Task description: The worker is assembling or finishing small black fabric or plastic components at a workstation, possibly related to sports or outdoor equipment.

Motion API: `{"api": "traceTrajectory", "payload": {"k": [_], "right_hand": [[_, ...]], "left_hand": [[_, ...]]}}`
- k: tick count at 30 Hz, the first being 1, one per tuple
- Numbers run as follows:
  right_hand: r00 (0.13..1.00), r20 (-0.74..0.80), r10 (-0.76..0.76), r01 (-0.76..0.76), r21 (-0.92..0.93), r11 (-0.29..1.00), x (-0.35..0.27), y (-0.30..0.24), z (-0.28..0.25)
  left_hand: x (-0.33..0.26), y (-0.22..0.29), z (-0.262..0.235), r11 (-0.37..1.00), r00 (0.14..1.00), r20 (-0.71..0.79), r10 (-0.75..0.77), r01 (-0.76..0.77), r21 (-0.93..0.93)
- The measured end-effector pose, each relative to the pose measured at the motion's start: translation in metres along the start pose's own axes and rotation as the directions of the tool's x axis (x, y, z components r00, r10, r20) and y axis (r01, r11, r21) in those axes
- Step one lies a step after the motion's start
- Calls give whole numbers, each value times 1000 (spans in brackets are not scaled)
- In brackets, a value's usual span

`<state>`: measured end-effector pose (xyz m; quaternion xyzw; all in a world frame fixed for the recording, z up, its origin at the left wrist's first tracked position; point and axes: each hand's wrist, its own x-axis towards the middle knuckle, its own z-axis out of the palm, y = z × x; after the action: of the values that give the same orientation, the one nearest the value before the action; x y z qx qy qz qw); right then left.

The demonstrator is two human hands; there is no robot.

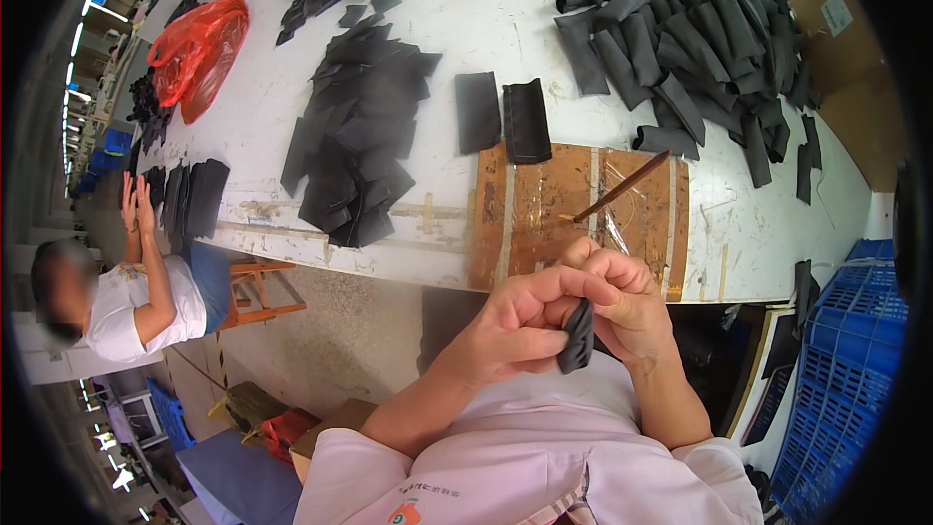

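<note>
A small folded piece of black fabric (577, 340) is pinched in my left hand (515, 323), just in front of my chest by the table's near edge. My right hand (630, 303) is closed beside it, its fingers meeting those of the left hand at the top of the fabric. The fingertips partly hide the piece. Beyond my hands, a brown taped board (530, 214) lies on the white table with a thin pointed wooden stick (622, 187) across it. Two flat black fabric pieces (477, 113) lie side by side at the board's far edge.
A long heap of flat black pieces (364, 126) lies left of centre, and rolled black tubes (690, 34) pile up at the far right beside a cardboard box (855, 68). A red plastic bag (202, 53), blue crates (841, 369) and a seated person (146, 301) flank the table.
</note>
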<state>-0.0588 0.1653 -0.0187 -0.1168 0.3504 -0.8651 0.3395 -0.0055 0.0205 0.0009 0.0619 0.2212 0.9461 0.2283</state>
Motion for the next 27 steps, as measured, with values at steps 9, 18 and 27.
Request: {"api": "traceTrajectory", "payload": {"k": [9,18,27], "right_hand": [[883,69,-465,335,-786,520,6,-36,16],[966,67,-249,244,-545,802,27,-106,57],[992,-65,110,-116,-106,988,56,-74,-8]], "left_hand": [[27,-13,22,262,689,-51,723,-205,943],[49,60,74,961,991,113,65,-31,-274],[65,41,1,915,985,-155,72,-127,-382]]}}
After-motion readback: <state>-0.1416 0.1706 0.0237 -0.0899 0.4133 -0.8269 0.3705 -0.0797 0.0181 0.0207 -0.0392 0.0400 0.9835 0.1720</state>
